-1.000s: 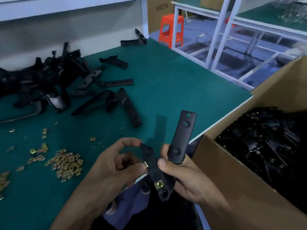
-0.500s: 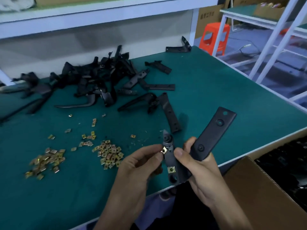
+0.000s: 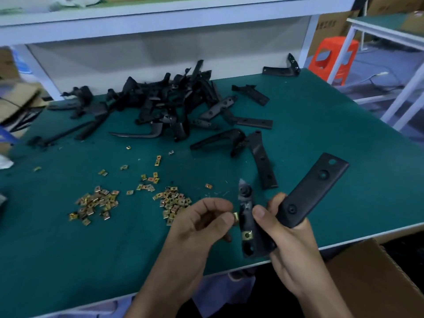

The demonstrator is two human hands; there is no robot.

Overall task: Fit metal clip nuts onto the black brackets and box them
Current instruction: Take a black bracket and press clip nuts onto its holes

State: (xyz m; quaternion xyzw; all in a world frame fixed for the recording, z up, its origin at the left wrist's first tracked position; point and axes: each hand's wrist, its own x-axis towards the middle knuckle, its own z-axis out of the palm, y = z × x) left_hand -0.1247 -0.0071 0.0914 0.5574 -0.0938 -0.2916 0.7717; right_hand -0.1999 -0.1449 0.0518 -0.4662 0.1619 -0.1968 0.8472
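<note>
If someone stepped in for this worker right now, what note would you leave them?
Left hand pinches a nut against the edge of the bracket. Right hand grips that bracket.
Done: one fitted nut already sits lower on it.
Loose nuts lie on the table, a heap of brackets behind, the box at right.
Left: seat this nut, box the bracket, work through the heap.

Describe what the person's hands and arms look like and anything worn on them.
The left hand and right hand are bare: no gloves, rings or tape show. The left forearm and right forearm are uncovered too, with no sleeve, watch or band down to the frame's bottom edge.
</note>
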